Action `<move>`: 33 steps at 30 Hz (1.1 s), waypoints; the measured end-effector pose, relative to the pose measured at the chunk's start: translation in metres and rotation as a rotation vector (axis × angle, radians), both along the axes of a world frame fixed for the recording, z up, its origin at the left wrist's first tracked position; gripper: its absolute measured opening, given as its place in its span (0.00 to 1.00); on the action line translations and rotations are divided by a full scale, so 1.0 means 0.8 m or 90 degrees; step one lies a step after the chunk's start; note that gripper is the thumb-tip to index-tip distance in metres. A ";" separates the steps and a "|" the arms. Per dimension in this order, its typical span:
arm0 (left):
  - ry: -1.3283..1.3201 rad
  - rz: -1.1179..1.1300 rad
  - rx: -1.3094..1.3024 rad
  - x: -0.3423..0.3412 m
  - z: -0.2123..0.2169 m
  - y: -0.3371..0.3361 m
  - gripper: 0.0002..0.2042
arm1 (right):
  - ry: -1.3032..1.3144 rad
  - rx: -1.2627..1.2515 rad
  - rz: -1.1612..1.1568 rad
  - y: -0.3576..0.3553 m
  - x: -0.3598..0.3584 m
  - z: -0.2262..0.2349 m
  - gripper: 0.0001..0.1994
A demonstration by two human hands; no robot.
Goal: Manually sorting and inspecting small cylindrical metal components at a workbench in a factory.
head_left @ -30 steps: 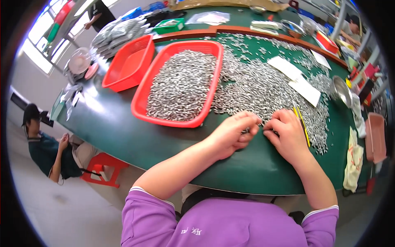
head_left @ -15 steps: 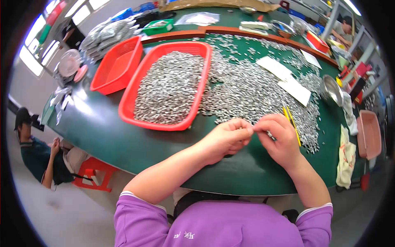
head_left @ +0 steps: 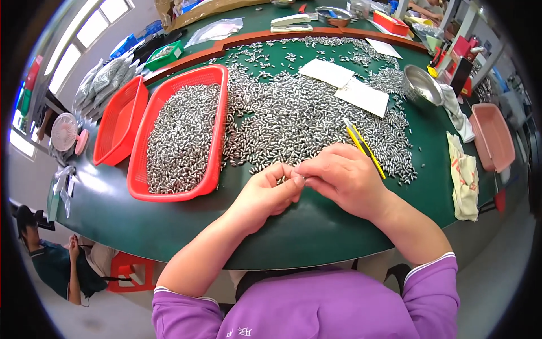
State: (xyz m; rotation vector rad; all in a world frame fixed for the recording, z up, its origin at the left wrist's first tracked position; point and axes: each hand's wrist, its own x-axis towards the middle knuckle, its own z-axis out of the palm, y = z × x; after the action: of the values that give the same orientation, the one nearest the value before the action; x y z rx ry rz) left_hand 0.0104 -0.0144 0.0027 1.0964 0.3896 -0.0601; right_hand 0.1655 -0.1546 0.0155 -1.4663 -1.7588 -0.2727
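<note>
My left hand (head_left: 262, 195) and my right hand (head_left: 347, 178) meet above the near part of the table, fingertips pinched together. A speck of a small metal piece (head_left: 305, 177) shows between them; most of it is hidden by the fingers. Just beyond the hands spreads a wide heap of small silver, bullet-shaped metal pieces (head_left: 282, 130). A yellow utility knife (head_left: 366, 148) lies on the heap's near right part, close behind my right hand. To the left, a red plastic basket (head_left: 222, 130) is filled with the same kind of pieces.
An empty red basket (head_left: 101, 141) stands farther left, near grey plastic bags (head_left: 104, 85) and a small fan (head_left: 65, 133). White cards (head_left: 361, 97) lie on the heap. At right are a metal bowl (head_left: 420, 85), a cloth (head_left: 464, 178) and a pink basin (head_left: 492, 135). Someone sits at far left.
The view has swung, so the table and baskets sit farther left in the picture. My hands stay pinched together, with the right hand's fingers now bent over the left fingertips.
</note>
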 end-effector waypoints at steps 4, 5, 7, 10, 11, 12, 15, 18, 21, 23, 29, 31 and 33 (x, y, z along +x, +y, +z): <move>0.024 0.002 0.023 0.000 0.001 -0.001 0.07 | 0.011 0.004 0.012 -0.002 -0.002 0.002 0.15; 0.024 -0.001 0.026 0.001 0.000 0.001 0.07 | 0.011 0.006 0.009 0.000 -0.002 0.001 0.15; 0.008 0.004 -0.021 -0.001 0.000 0.002 0.07 | 0.079 0.015 0.029 0.001 -0.004 0.000 0.15; -0.008 0.007 -0.078 -0.001 0.005 0.004 0.07 | 0.107 0.009 -0.013 0.001 -0.002 0.001 0.14; -0.007 0.007 -0.076 -0.001 0.004 0.004 0.07 | 0.108 0.010 -0.013 0.000 0.000 0.000 0.14; -0.024 0.006 -0.097 -0.001 0.004 0.005 0.06 | 0.092 0.017 -0.027 0.000 0.002 -0.001 0.13; -0.044 0.003 -0.121 -0.002 0.003 0.007 0.07 | 0.091 0.010 -0.040 -0.001 0.000 0.001 0.10; -0.052 -0.002 -0.113 -0.002 0.005 0.005 0.07 | 0.102 -0.018 -0.028 -0.002 -0.003 0.003 0.07; -0.051 -0.003 -0.082 -0.002 0.005 0.002 0.08 | 0.113 -0.038 -0.022 -0.004 -0.004 0.004 0.07; -0.046 -0.002 -0.061 -0.002 0.003 0.001 0.08 | 0.127 -0.046 -0.025 -0.004 -0.003 0.002 0.07; -0.087 -0.014 -0.137 -0.004 0.004 0.004 0.07 | 0.230 -0.098 0.011 -0.002 -0.001 -0.001 0.06; -0.089 -0.014 -0.141 -0.003 0.007 0.003 0.07 | 0.239 -0.085 0.020 -0.001 0.001 -0.004 0.06; -0.079 -0.010 -0.135 -0.003 0.007 0.002 0.07 | 0.227 -0.079 0.019 -0.002 0.000 -0.003 0.06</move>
State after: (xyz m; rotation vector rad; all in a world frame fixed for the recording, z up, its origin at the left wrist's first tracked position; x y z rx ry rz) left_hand 0.0079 -0.0127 0.0082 0.8883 0.2562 -0.0465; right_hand 0.1657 -0.1558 0.0134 -1.4712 -1.5271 0.1114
